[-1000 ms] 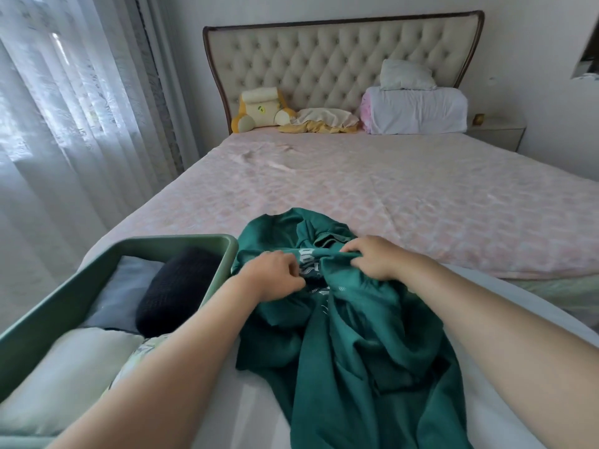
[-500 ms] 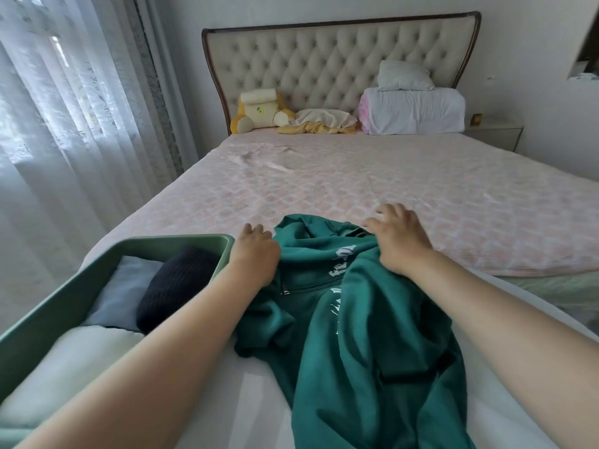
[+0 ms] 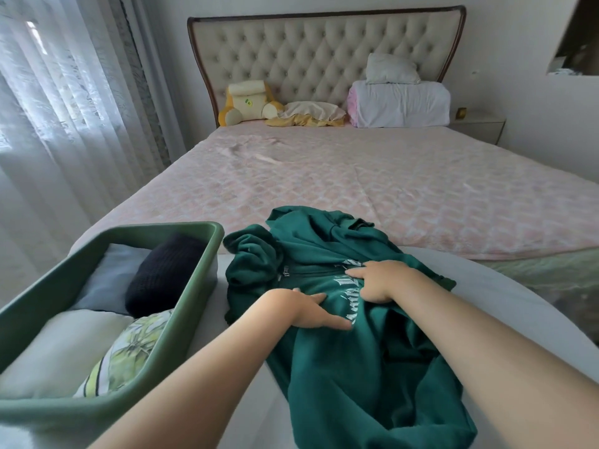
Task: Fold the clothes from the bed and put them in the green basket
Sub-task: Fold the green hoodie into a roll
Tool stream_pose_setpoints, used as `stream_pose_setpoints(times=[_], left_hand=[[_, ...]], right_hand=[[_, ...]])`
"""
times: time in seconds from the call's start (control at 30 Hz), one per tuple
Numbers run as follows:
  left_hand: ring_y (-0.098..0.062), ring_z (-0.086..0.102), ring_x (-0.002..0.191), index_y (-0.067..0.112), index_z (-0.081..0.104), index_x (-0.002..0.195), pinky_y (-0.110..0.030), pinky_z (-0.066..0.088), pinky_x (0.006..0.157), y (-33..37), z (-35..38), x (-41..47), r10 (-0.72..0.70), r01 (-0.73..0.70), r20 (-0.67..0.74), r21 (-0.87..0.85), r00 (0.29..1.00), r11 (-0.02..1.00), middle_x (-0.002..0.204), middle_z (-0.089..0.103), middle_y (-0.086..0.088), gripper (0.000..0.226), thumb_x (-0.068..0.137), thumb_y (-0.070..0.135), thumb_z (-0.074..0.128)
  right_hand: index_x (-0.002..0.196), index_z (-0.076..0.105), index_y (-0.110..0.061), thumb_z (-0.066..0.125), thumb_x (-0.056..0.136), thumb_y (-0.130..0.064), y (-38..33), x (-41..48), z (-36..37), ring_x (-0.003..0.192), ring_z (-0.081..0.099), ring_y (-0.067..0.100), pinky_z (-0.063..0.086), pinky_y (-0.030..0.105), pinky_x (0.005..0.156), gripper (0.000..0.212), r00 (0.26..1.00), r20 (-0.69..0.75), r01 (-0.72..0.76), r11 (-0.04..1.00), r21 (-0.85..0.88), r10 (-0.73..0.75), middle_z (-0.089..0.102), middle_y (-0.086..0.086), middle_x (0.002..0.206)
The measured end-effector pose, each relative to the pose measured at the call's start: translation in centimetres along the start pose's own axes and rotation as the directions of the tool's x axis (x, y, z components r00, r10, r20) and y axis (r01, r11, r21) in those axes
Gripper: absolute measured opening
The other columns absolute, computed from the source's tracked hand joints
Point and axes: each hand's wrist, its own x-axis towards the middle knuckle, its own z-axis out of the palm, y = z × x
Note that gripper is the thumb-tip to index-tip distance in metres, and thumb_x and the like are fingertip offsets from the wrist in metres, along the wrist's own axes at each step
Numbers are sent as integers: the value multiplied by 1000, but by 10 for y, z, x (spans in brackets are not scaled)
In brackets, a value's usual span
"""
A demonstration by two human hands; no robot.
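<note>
Though bunched on the bed beside the green basket, looks soft and floppy. Pressing the hoodie with left hand and right hand flat, gripping nothing. Grab both shoulders.

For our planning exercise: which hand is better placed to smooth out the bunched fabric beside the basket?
Probably left: the left hand lies on the green sweatshirt nearer the bunched fabric; the right hand presses farther right.
</note>
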Motion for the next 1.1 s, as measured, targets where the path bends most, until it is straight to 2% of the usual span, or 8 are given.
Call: stream_pose_setpoints(times=[0.17, 0.33, 0.57, 0.7, 0.8, 0.9, 1.0, 1.1], left_hand=[[-37, 11, 151, 54, -15, 148, -54, 22, 119, -4, 15, 9, 4, -9, 18, 300, 1000, 954, 164, -21, -3, 111, 74, 75, 64], [-32, -3, 152, 45, -1, 156, -69, 6, 114, -35, 6, 13, -25, 165, -264, 526, 964, 835, 166, -10, -7, 80, 97, 46, 54], [-32, 25, 141, 28, 25, 154, -44, 28, 112, -51, 36, 5, 183, 170, -556, 523, 811, 835, 161, 13, -14, 72, 91, 28, 59], [-29, 33, 130, 28, 39, 148, -41, 33, 109, -40, 44, -8, 262, -122, -621, 259, 739, 958, 147, 35, -7, 62, 88, 21, 52], [-31, 29, 137, 32, 31, 152, -46, 28, 113, -29, 55, -13, 191, -178, -535, 76, 823, 981, 153, 31, -6, 65, 92, 46, 50], [-35, 22, 144, 45, 18, 154, -53, 20, 116, -33, 64, -15, 114, -61, -322, 172, 940, 983, 161, 17, -3, 82, 84, 73, 51], [-27, 41, 132, 49, 47, 136, -45, 34, 111, -42, 46, -22, 128, -112, -248, 79, 960, 991, 143, 38, 0, 60, 80, 68, 58], [-20, 57, 110, 32, 71, 110, -39, 45, 102, -40, 23, -31, 168, -175, -152, -34, 974, 984, 122, 61, 3, 37, 87, 55, 55]], right_hand=[[157, 28, -36, 43, 91, -39, -5, -32, 8, 145, 34, 30, 35, 40, 114, 68, 998, 14, -61, 998, -28, 61, 29, 6, 162], [121, 59, -18, 44, 81, -51, -17, -69, 11, 102, 60, 27, 50, 35, 86, 54, 996, 71, -49, 999, 2, 49, 62, 7, 126], [96, 60, -11, 47, 94, -47, -40, -98, 30, 45, 49, 20, 44, 28, 58, 39, 953, 254, 86, 953, 291, -164, 73, 9, 69], [88, 75, -27, 61, 86, -39, -40, -94, 40, 73, 60, 11, 46, 28, 69, 19, 957, -124, 276, 955, 108, -262, 70, -10, 78], [122, 64, -41, 65, 84, -45, -33, -84, 50, 121, 51, 18, 42, 34, 96, 39, 865, -405, 308, 951, -38, -296, 59, -7, 126], [155, 30, -37, 54, 87, -54, -25, -77, 59, 142, 36, 30, 35, 43, 113, 74, 980, -137, 150, 987, 48, -142, 31, 5, 160], [125, 63, -30, 49, 78, -59, -25, -76, 46, 114, 58, 28, 47, 40, 99, 57, 997, 66, 50, 998, -23, -48, 60, 3, 134], [83, 63, -20, 57, 80, -47, -22, -72, 28, 71, 67, 27, 55, 37, 70, 28, 987, 127, 75, 979, 188, -100, 65, 1, 88]])
